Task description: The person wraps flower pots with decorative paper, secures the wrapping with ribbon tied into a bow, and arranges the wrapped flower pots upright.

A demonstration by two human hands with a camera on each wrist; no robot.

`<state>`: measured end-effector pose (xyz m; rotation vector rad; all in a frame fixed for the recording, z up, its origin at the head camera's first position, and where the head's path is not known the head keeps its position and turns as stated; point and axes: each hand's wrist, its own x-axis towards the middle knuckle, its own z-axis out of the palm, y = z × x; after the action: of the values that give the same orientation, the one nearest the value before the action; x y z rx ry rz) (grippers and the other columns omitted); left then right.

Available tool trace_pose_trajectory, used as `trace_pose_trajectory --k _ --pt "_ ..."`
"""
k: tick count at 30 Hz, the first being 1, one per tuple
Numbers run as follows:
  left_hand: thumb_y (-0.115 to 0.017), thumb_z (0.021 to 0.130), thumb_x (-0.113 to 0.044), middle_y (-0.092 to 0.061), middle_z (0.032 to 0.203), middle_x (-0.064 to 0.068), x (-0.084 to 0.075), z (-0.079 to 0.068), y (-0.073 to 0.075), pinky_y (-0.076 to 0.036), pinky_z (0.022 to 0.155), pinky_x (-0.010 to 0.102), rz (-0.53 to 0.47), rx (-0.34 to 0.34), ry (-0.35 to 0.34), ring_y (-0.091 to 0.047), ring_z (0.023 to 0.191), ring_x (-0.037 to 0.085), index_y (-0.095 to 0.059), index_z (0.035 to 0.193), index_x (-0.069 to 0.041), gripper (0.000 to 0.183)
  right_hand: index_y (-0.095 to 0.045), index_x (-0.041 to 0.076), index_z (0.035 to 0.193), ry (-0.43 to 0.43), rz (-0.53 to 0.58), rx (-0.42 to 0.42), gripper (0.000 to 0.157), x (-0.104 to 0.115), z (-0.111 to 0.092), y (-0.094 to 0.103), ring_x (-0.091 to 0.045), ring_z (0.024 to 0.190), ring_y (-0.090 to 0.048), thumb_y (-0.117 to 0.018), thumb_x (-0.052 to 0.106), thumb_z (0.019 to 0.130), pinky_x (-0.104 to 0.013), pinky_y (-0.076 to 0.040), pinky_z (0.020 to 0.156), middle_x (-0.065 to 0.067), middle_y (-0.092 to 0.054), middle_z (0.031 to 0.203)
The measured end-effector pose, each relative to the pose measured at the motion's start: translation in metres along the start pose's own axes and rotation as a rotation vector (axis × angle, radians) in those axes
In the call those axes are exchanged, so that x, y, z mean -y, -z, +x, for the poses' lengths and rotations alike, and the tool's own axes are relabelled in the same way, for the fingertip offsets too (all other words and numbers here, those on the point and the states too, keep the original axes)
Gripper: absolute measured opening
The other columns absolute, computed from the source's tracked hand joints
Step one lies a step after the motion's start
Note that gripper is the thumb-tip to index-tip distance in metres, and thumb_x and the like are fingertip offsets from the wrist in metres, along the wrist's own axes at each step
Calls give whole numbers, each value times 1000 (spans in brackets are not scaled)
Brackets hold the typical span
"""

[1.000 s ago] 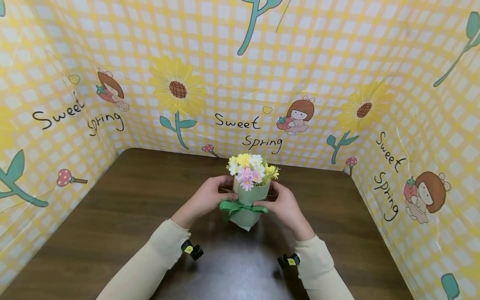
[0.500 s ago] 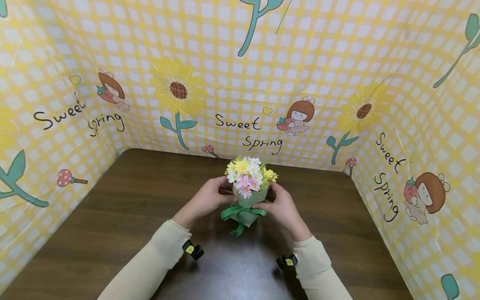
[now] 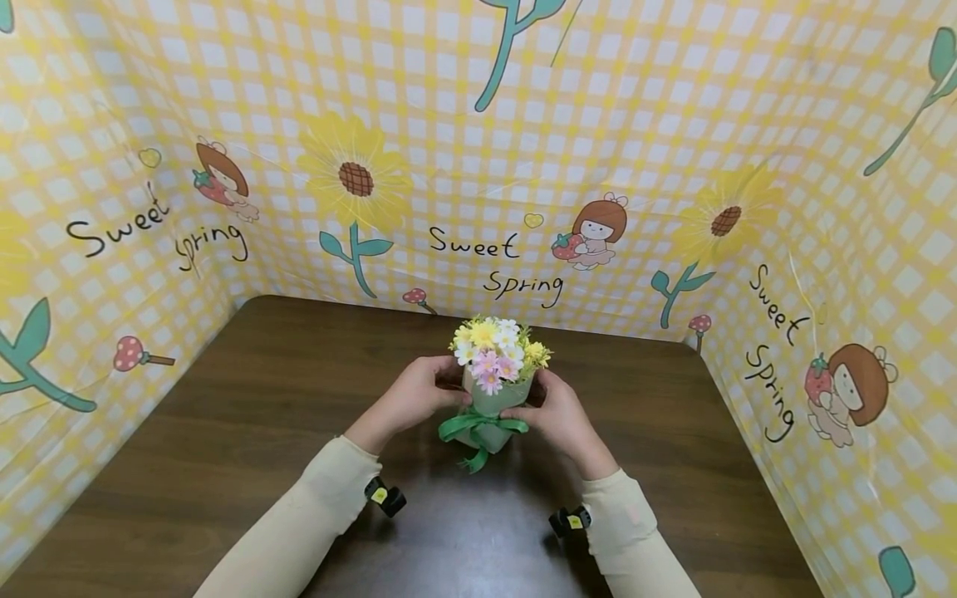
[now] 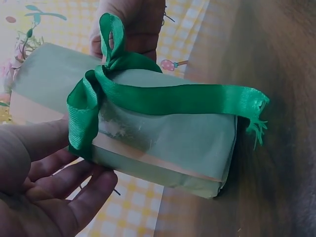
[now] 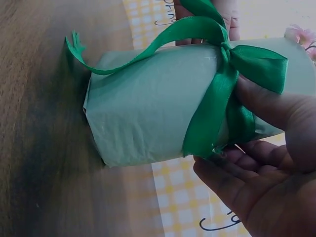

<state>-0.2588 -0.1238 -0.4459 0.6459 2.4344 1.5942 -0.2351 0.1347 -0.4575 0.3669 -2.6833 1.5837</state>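
Note:
A small bouquet [image 3: 489,403] in pale green wrapping paper stands nearly upright at mid-table, its base at or just above the wood. White, yellow and pink flowers [image 3: 488,357] fill its top. Around its waist runs a green ribbon [image 4: 173,100], tied in a bow, with a frayed tail hanging down. My left hand [image 3: 420,397] holds the left side, thumb near the bow and fingers round behind. On the opposite side my right hand [image 3: 559,415] grips the wrapping, its thumb [image 5: 264,101] pressing by the knot. Some fingertips are hidden behind the paper.
The dark brown wooden table [image 3: 299,357] extends around the bouquet. A yellow checked cloth [image 3: 449,166] with printed flowers and lettering walls off the back and both sides. A small black device [image 3: 385,497] sits at each wrist.
The bouquet has come down slightly and tilted, so its flowers face me more. The ribbon's tail now hangs in front of the base. Both hands keep their hold, the right shifting slightly left.

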Motion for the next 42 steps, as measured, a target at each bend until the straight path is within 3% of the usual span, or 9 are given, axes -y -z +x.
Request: trace_pose_trajectory --k 7,15,23,35,42 --pt "-84 86 -15 -76 105 3 0 0 1 -57 85 37 55 -9 12 -69 99 17 -75 109 -10 25 -63 15 128 4 -32 13 61 -3 1 -2 -20 107 -68 -93 25 76 -40 -57 88 0 -69 116" --pt "-84 86 -19 -76 102 0 1 -1 1 -57 84 36 111 5 10 -69 97 16 -75 107 -12 24 -62 12 129 8 -56 23 63 -5 1 -3 -21 107 -68 -93 23 75 -41 -57 89 -2 -69 117" --pt "-85 85 -20 -75 97 -3 2 -2 -1 -57 77 33 209 48 33 -68 88 13 -75 103 -13 22 -59 12 138 8 -116 63 76 -8 0 -4 -22 121 -62 -95 23 72 -45 -50 103 -4 -66 130" --pt "-87 83 -18 -76 89 2 8 0 2 -57 72 33 175 104 90 -69 79 13 -75 98 -11 21 -55 18 142 66 -83 128 80 -13 3 -7 -17 118 -62 -95 22 73 -42 -51 100 0 -65 130" --pt "-88 82 -17 -75 96 5 10 1 1 -58 76 34 172 119 93 -70 87 14 -74 104 -10 28 -54 16 143 41 -47 154 82 -15 1 -9 -18 116 -63 -95 19 73 -42 -52 98 -2 -65 130"
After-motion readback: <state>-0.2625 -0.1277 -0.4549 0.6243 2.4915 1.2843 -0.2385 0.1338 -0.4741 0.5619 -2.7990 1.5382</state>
